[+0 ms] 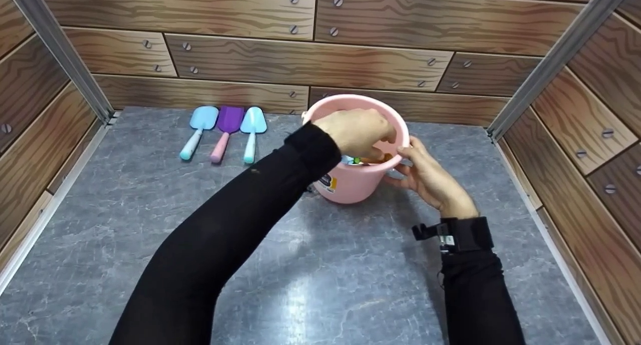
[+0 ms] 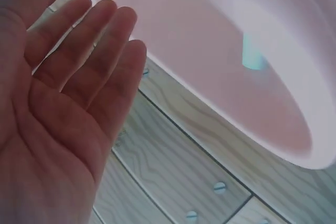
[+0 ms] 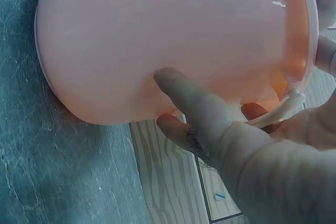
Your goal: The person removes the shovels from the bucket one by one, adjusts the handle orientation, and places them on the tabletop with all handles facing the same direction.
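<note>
A pink bucket (image 1: 358, 185) stands upright on the grey floor. My left hand (image 1: 355, 129) reaches down into its mouth. The left wrist view shows that palm (image 2: 58, 124) bare, with relaxed fingers slightly bent beside the rim. Inside the bucket lies a light-blue rod-shaped piece (image 2: 253, 53), along with small green and orange-brown pieces, partly hidden by the hand. My right hand (image 1: 425, 175) holds the bucket from the right, thumb on the rim and fingers against the outer wall. The bucket's white handle (image 3: 283, 111) passes close to those fingers.
Three toy shovels lie in a row left of the bucket: a light-blue one (image 1: 203, 119), a purple one with a pink handle (image 1: 230, 120), and another light-blue one (image 1: 254, 122). Wood-patterned walls (image 1: 250, 59) with metal corner posts (image 1: 556, 59) enclose the floor.
</note>
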The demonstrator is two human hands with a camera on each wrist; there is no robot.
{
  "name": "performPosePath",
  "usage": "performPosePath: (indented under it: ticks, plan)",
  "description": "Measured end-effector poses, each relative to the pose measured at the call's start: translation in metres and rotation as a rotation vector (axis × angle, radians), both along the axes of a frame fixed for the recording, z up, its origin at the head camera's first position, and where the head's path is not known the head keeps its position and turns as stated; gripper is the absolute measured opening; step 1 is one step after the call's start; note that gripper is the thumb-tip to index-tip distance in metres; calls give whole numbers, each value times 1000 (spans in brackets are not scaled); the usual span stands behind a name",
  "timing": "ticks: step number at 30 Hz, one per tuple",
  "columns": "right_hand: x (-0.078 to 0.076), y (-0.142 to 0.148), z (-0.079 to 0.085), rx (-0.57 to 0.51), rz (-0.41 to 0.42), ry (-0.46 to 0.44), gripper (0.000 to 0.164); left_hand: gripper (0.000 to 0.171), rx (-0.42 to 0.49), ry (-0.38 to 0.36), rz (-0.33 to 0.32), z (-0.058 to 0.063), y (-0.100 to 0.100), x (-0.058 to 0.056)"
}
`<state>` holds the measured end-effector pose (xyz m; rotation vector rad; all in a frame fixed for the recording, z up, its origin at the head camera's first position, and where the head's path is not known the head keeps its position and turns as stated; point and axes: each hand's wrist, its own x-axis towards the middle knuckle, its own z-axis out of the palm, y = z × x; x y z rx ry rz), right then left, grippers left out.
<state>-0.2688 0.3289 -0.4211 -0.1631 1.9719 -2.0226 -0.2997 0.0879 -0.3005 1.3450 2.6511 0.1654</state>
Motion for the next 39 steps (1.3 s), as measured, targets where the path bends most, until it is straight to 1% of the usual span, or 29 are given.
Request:
performPosePath:
  ticks: [3, 9, 11, 14, 18, 25, 28, 32, 36, 39]
  plan:
    - [1, 3, 1, 16, 10, 7, 48, 27, -28, -20, 29, -1, 7, 1]
    - [3, 10, 3, 25, 43, 29, 49, 13, -70, 6, 33, -10, 16, 1]
    - [3, 12, 4, 31, 50, 35, 47, 12, -81, 9, 22, -12, 18, 1]
    - [3, 13, 5, 46, 53, 34, 42, 9, -88, -6, 17, -14, 21, 0]
    - [4, 13, 6, 56, 46, 26, 40, 7, -87, -8, 24, -16, 24, 0]
    - [4, 14, 5, 52, 43, 20, 37, 11, -95, -3, 34, -18, 23, 2]
    - [4, 13, 6, 48, 43, 17, 38, 9, -91, 14, 7, -18, 20, 0]
    - [4, 13, 6, 47, 40, 12, 39, 20, -66, 53, -18, -18, 16, -4]
    - [4, 13, 5, 49, 39, 13, 38, 27, -33, 67, -28, -19, 12, -7]
    - [4, 13, 4, 51, 40, 17, 37, 26, -29, 73, -31, -18, 8, -9]
